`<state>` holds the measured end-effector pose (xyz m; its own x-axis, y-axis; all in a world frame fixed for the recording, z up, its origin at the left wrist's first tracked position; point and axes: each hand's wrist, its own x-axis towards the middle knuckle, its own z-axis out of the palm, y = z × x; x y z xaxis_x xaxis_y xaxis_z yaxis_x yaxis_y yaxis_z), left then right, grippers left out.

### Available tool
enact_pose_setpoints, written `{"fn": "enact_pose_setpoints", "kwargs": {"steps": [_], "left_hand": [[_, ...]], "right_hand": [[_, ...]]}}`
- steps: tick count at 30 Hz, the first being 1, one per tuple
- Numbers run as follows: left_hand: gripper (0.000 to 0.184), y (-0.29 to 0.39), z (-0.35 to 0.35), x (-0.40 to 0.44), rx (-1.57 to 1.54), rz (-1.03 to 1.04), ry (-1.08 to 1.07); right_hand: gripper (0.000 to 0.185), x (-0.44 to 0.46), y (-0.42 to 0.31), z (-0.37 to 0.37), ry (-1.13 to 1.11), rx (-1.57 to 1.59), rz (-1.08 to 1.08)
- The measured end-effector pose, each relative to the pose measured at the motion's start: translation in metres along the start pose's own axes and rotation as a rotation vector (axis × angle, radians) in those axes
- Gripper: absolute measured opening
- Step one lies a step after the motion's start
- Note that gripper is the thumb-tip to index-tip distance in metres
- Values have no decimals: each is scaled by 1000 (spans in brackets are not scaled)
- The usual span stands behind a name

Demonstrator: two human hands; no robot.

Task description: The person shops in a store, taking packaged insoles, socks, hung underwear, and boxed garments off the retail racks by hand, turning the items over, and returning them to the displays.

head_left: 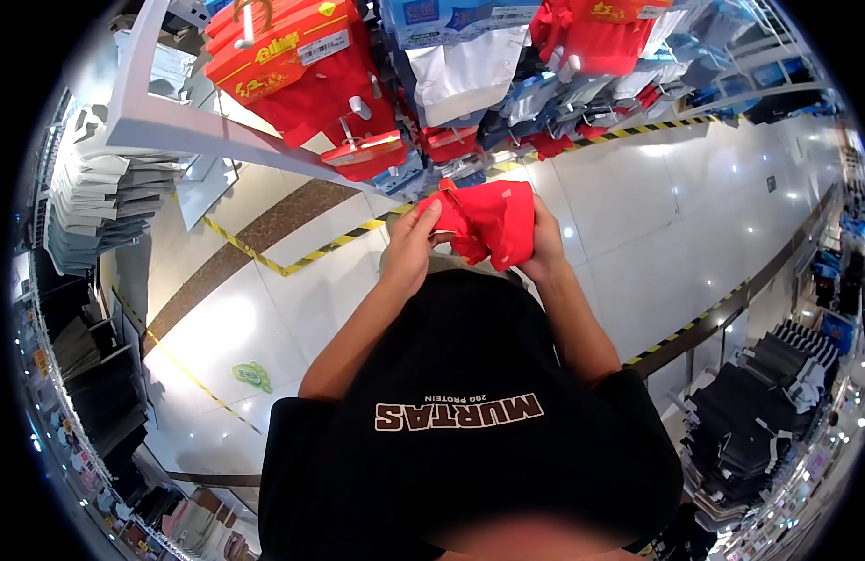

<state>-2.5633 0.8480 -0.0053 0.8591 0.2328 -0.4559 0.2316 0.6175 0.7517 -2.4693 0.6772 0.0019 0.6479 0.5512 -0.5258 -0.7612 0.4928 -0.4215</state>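
Note:
A red cloth garment (498, 220), small and folded or bunched, is held in front of my chest between both hands. My left hand (412, 245) pinches its left end, thumb on top. My right hand (545, 241) grips the right edge, with most of its fingers hidden behind the cloth. The exact kind of garment cannot be made out. Just beyond my hands hang red garments (343, 107) on hooks under orange header cards (283, 56). Beside them is a white garment (465, 75) with a blue card (460, 21).
A white rack frame (208, 140) runs along the display ahead. Yellow-black tape (334, 245) marks the tiled floor (619, 215). Light clothes (96, 192) hang at left, dark clothes (741, 416) at right. A green floor sticker (252, 376) lies at left.

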Motion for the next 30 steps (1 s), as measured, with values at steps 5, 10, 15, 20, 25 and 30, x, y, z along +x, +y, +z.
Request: {"fn": "enact_pose_setpoints", "kwargs": {"steps": [5, 10, 15, 20, 25, 30], "left_hand": [[32, -8, -2, 2, 134, 35, -42], [38, -17, 6, -3, 46, 57, -99], [41, -14, 5, -11, 242, 148, -161], [28, -21, -7, -10, 169, 57, -105], [28, -22, -7, -10, 82, 10, -22], [28, -12, -5, -11, -27, 69, 56]], "right_hand": [[24, -2, -1, 15, -97, -406, -37], [8, 6, 24, 10, -160, -601, -135], [7, 7, 26, 10, -191, -669, -199], [6, 9, 24, -2, -162, -784, -248], [10, 6, 21, 0, -168, -784, -265], [17, 9, 17, -10, -123, -723, -212]]}}
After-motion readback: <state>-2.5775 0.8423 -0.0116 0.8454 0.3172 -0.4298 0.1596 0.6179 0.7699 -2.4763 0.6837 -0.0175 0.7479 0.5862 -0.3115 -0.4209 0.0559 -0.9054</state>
